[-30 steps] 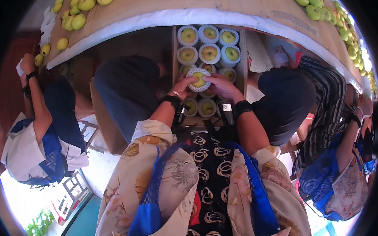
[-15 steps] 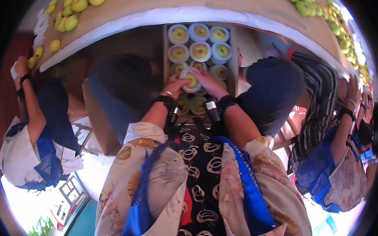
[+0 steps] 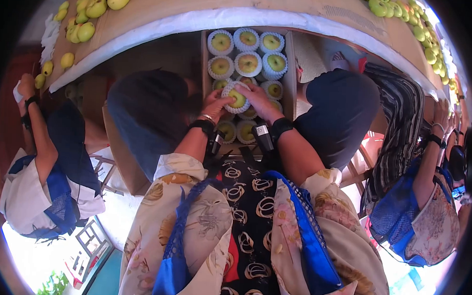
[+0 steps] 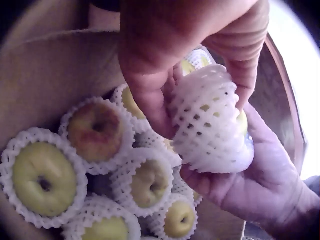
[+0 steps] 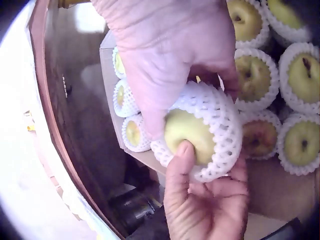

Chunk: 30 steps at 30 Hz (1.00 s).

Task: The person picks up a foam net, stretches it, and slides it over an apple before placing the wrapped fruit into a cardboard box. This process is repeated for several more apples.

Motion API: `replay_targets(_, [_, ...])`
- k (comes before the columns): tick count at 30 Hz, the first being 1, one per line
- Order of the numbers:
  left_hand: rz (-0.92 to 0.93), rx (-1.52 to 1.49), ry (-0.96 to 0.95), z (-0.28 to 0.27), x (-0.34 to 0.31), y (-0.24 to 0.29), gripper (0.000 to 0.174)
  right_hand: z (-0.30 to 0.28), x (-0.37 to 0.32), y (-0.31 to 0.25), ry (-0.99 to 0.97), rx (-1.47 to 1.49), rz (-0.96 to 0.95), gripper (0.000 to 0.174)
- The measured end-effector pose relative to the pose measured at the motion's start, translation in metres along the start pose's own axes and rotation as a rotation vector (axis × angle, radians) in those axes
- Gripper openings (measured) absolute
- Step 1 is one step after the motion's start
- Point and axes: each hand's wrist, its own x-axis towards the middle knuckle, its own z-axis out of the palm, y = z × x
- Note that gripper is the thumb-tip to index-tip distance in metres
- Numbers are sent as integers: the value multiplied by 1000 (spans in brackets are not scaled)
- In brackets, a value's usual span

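A yellow-green apple in a white foam net sleeve is held between both hands over a cardboard box. My left hand grips it from the left, its thumb pressed on the bare fruit in the sleeve's opening, as the right wrist view shows. My right hand holds the sleeve from the other side, fingers curled round it. Below lie rows of apples in the same foam sleeves, most with their tops facing up; the hands hide some of them.
A padded white table edge curves beyond the box. Loose apples lie on the tabletop at left and right. Knees flank the box, with another carton at left. People sit on both sides.
Between the hands the apple has turned, from facing up to tilted. The right hand has shifted further over the sleeve. The whole head view has slid a little left.
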Motion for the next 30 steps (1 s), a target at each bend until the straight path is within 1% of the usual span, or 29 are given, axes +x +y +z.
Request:
replay_targets(3, [-40, -16, -50, 1, -2, 3, 51, -4, 2, 0, -71, 88, 78, 49])
replay_targets(6, [-54, -79, -88, 0, -1, 2, 50, -4, 0, -1, -101, 115, 135, 50])
replay_targets(8, [-56, -127, -106, -1, 1, 0, 50, -4, 1, 0, -114, 138, 130, 50])
replay_targets(11, [-12, -224, -120, 8, -5, 6, 50, -8, -1, -3, -107, 206, 125, 49])
replay_targets(14, [19, -147, -111, 4, -4, 6, 49, -7, 1, -7, -85, 294, 142, 47])
replay_targets(18, [-34, -101, -35, 6, -6, 10, 48, -7, 3, -3, -62, 332, 179, 46])
replay_targets(21, [-26, -93, -18, 5, -4, 5, 47, -6, 2, -3, -84, 325, 143, 44])
replay_targets(24, [-67, -51, -16, 5, -3, 2, 48, -7, 4, 2, -138, 364, 79, 41])
replay_targets(27, [-104, -76, -39, 7, -5, 5, 50, 0, 4, 5, -128, 468, 98, 41])
replay_targets(29, [-104, -116, -60, 4, 0, -1, 51, 3, 11, 14, -165, 559, 70, 41])
replay_targets(30, [-122, -129, -40, 2, 1, -3, 51, 5, 12, 21, -183, 604, 59, 41])
